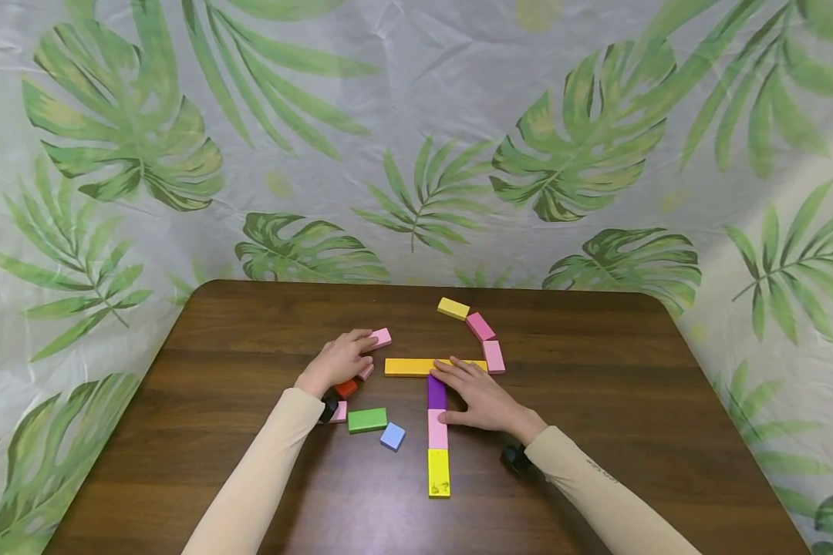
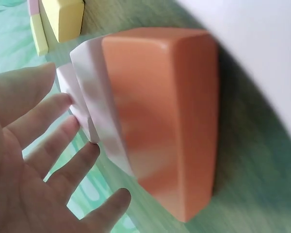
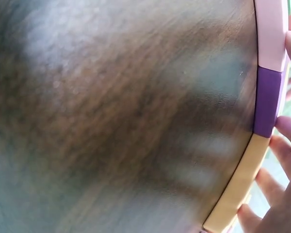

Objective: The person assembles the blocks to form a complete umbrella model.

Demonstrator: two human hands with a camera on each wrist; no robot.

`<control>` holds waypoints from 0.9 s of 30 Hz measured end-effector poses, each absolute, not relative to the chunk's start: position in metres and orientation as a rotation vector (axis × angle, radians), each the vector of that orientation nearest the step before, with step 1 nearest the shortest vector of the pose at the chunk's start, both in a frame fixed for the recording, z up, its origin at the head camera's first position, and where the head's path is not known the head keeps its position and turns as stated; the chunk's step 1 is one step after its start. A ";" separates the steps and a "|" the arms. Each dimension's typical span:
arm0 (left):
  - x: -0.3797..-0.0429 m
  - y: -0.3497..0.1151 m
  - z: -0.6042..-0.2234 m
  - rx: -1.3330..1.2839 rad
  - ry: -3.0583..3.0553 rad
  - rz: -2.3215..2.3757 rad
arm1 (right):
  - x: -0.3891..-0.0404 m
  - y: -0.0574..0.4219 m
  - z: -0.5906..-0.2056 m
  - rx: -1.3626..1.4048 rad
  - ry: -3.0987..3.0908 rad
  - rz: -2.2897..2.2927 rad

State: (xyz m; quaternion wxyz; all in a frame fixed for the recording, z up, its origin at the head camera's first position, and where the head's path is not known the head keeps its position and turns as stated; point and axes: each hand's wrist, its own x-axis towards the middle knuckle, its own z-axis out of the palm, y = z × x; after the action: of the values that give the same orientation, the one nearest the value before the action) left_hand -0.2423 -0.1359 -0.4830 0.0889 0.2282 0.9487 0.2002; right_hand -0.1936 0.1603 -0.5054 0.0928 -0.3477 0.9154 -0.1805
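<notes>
In the head view my left hand reaches over the left-hand blocks, its fingertips right at a pink block. Its fingers look loosely straight in the left wrist view, beside two pale pink blocks and a large-looking red-orange block. My right hand lies with spread fingers on a row of blocks. Its fingertips touch a long yellow-orange block and the end of a purple block; the thumb rests at a pink block. These three join end to end in the right wrist view.
A printed yellow block ends the row nearest me. Pink, darker pink and pale yellow blocks curve away behind the long block. Green and blue blocks lie left of the row on the brown table.
</notes>
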 end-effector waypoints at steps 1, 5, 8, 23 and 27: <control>-0.244 -0.135 -0.483 0.683 2.821 0.591 | -0.194 0.160 -0.506 -1.029 2.719 -0.528; -0.252 -0.130 -0.484 0.684 2.816 0.572 | -0.194 0.160 -0.506 -1.014 2.712 -0.512; -0.258 -0.125 -0.485 0.681 2.810 0.544 | -0.194 0.159 -0.506 -1.004 2.702 -0.517; -0.264 -0.112 -0.483 0.702 2.783 0.567 | -0.193 0.159 -0.503 -0.988 2.698 -0.543; -0.262 -0.111 -0.484 0.693 2.754 0.583 | -0.193 0.160 -0.504 -0.982 2.700 -0.544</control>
State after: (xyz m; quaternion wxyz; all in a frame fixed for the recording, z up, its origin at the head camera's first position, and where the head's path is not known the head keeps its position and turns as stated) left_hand -0.2620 -0.1109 -0.4839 0.1209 0.2371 0.9431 0.1995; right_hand -0.1932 0.1604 -0.5044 0.1088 -0.3338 0.9179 -0.1849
